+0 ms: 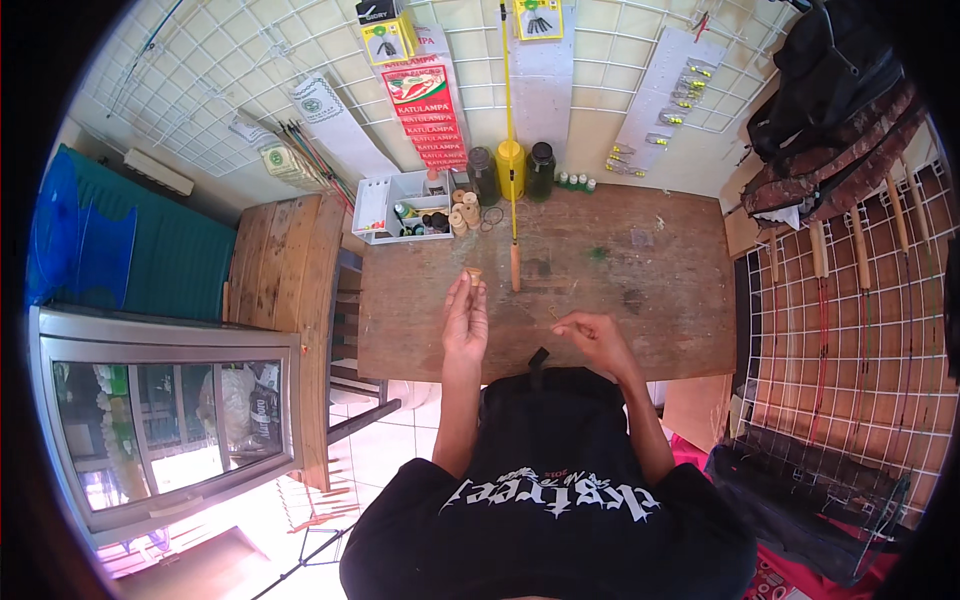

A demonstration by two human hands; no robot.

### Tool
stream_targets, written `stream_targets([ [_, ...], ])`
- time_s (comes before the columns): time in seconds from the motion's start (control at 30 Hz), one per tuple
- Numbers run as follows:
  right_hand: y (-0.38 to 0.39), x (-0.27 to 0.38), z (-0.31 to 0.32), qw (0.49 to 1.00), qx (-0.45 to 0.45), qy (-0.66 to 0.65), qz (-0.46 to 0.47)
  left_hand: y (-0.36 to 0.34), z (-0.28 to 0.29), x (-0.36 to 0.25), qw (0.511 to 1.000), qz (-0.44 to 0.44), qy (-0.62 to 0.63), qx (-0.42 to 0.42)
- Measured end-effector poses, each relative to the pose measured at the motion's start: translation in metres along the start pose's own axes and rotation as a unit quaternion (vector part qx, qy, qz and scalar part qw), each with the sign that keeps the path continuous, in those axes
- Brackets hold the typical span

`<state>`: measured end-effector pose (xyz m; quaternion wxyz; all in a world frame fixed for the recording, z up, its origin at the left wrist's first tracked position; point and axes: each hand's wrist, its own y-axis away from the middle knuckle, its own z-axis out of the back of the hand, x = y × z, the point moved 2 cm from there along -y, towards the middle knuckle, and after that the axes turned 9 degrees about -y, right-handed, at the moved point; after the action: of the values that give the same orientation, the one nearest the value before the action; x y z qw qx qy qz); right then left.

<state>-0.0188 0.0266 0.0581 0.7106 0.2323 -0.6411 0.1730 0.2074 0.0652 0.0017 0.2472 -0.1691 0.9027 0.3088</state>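
Observation:
My left hand (465, 315) is raised over the front of the wooden workbench (660, 290), its fingertips closed on a small tan spool-like piece (474, 273). To its right, my right hand (592, 335) pinches a thin, yellowish bit (553, 314) between thumb and finger; it is too small to identify. The hands are apart. Beyond and between them, a yellow fishing rod (509, 110) with a cork handle (516, 268) points away from me, its handle over the bench.
Tan spools (466, 212) stand beside a white organizer box (375, 237) at the back left. A yellow bottle (511, 168) and two dark bottles are against the wall. Several small vials (576, 182) stand right of them. A glass-fronted cabinet (165, 345) is at left; rods hang on the grid (840, 340) at right.

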Motion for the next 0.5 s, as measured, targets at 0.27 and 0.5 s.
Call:
stream_targets([
  [0.27, 0.0, 0.04, -0.01, 0.996, 0.074, -0.039, -0.008, 0.016, -0.017, 0.014, 0.909, -0.188, -0.364, 0.074],
  [0.5, -0.028, 0.039, 0.006, 0.951, -0.062, -0.303, -0.023, 0.04, -0.026, 0.012, 0.847, -0.003, -0.434, 0.307],
])
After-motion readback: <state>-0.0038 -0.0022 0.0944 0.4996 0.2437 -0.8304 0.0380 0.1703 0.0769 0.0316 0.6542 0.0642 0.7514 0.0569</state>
